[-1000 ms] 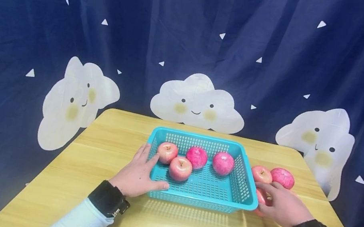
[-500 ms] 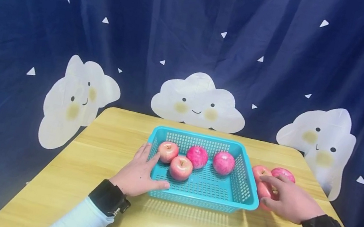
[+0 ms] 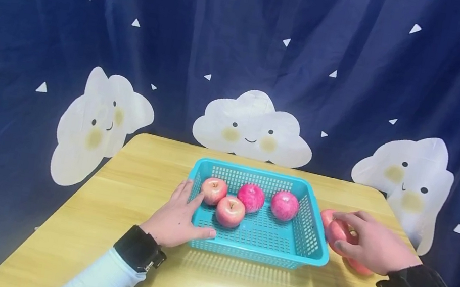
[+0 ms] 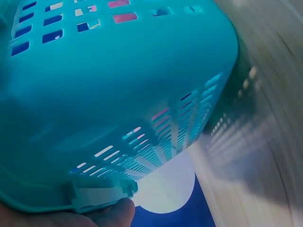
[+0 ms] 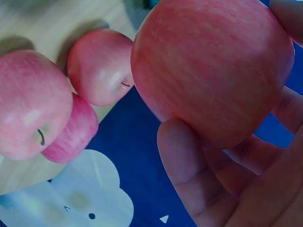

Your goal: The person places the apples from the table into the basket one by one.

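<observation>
In the head view, your left hand [image 3: 176, 221] is spread at the near left corner of the teal basket [image 3: 261, 253], its fingers along the left side and its thumb at the near edge. That light steadying suits the work; press just enough that the basket can't slide. Four apples [image 3: 230, 212] lie inside. Your right hand [image 3: 378, 246] holds the apple you are handling [image 3: 339, 237] outside the right wall, over the worktop [image 3: 103, 234]. Leave room between that apple and the rim, and mind the loose ones under and behind your hand, since a nudge would likely set them rolling.

In the left wrist view, a fingertip [image 4: 123, 213] meets the basket's rim; how hard it presses you cannot tell.

In the right wrist view, your grip is parted to the apple's width, digits curved round its sides and pinching it. It looks secure; even pressure should spare the skin. Three other apples [image 5: 31, 106] sit close together on the worktop, the nearest seeming well placed to be bumped.
</observation>
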The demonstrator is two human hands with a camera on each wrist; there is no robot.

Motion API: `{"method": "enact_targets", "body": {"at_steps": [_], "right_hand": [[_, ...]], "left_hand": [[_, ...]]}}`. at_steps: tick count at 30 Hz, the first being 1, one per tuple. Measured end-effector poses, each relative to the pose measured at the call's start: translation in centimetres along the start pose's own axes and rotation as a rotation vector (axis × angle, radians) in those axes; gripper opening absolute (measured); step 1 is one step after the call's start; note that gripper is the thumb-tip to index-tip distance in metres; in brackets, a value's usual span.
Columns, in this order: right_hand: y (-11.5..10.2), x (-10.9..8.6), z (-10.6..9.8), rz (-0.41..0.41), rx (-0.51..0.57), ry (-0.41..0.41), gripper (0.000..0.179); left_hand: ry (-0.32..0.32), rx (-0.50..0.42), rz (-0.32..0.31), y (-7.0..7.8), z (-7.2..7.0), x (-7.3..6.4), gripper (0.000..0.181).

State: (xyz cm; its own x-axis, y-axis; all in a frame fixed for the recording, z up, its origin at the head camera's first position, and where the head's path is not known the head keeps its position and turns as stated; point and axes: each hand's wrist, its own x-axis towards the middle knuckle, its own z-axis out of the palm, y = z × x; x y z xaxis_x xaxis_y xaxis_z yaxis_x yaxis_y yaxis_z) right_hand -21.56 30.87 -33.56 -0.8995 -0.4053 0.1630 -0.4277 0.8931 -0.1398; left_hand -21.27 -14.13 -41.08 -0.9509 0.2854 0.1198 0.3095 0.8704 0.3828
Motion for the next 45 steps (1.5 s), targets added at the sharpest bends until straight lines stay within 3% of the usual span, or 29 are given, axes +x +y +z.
{"method": "enact_targets", "body": {"at_steps": [7, 16, 28, 39, 45], "right_hand": [[-0.5, 0.6, -0.4, -0.007, -0.041, 0.015, 0.060], [-1.4, 2.2, -0.7, -0.055, -0.010, -0.008, 0.059], [-3.5, 5.7, -0.7, -0.043, 0.062, -0.139, 0.059], [-5.1, 7.9, 0.8, -0.182, 0.001, -0.113, 0.068], [-6.1, 8.6, 1.7, -0.227, 0.008, -0.114, 0.062]], "left_hand": [[0.005, 0.004, 0.002, 0.1, -0.3, -0.1, 0.116], [-0.001, -0.007, 0.000, 0.2, 0.0, -0.1, 0.112], [-0.008, -0.017, -0.011, 0.5, -0.1, 0.1, 0.111], [-0.003, -0.010, -0.015, 0.6, -0.5, -0.1, 0.111], [0.000, -0.007, -0.017, 0.6, -0.4, -0.3, 0.111]]}}
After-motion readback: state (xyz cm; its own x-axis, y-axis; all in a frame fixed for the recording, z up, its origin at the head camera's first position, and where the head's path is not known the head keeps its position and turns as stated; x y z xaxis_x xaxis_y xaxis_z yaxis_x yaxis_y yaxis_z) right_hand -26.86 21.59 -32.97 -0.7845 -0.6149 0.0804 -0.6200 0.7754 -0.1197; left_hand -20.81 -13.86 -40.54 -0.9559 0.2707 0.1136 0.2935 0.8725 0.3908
